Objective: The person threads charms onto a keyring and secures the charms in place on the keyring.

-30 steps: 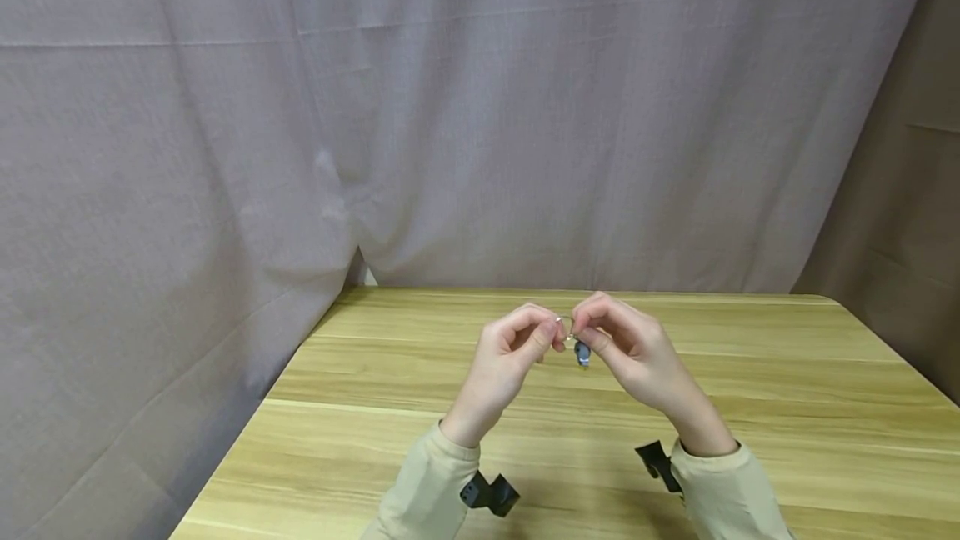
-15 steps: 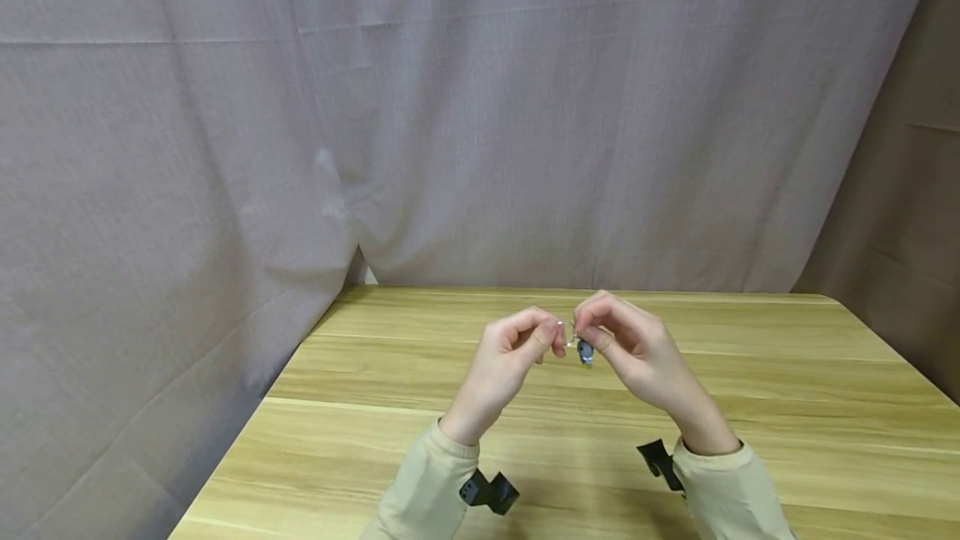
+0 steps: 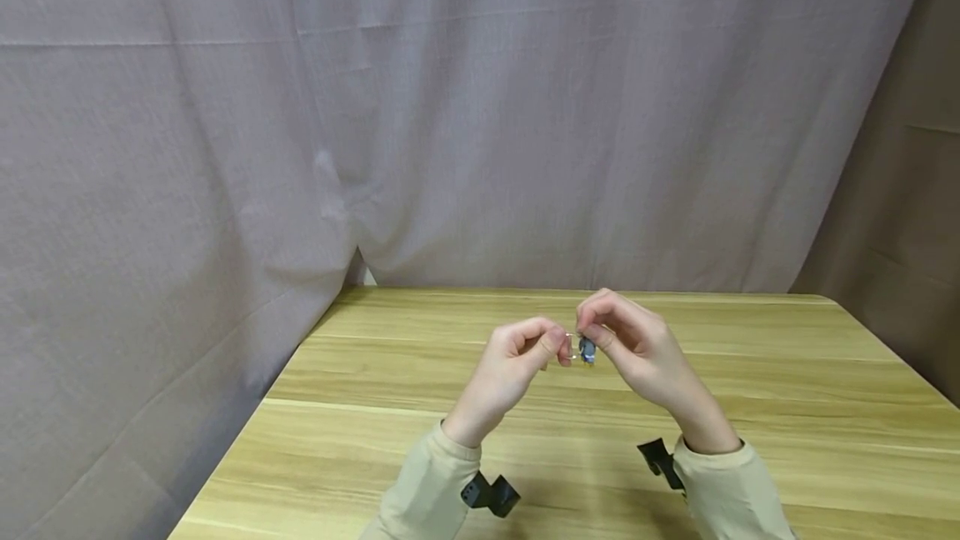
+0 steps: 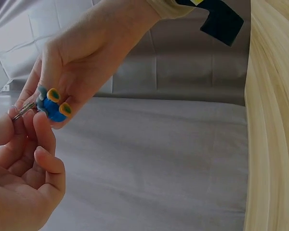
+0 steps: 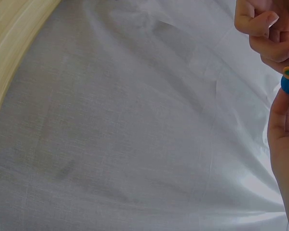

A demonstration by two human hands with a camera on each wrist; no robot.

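Left hand: the left hand (image 3: 517,357) pinches a thin silver metal key ring (image 4: 23,110) between thumb and curled fingers.
Right hand: the right hand (image 3: 630,344) pinches a small blue charm with yellow-rimmed green spots (image 4: 53,103), which touches the ring.
Place: both are held between the hands, raised above the far middle of the light wooden tabletop (image 3: 787,390).
Hidden: fingers cover most of the ring; the right wrist view cuts the charm at its right edge.
Backdrop: grey cloth curtain (image 3: 480,107).
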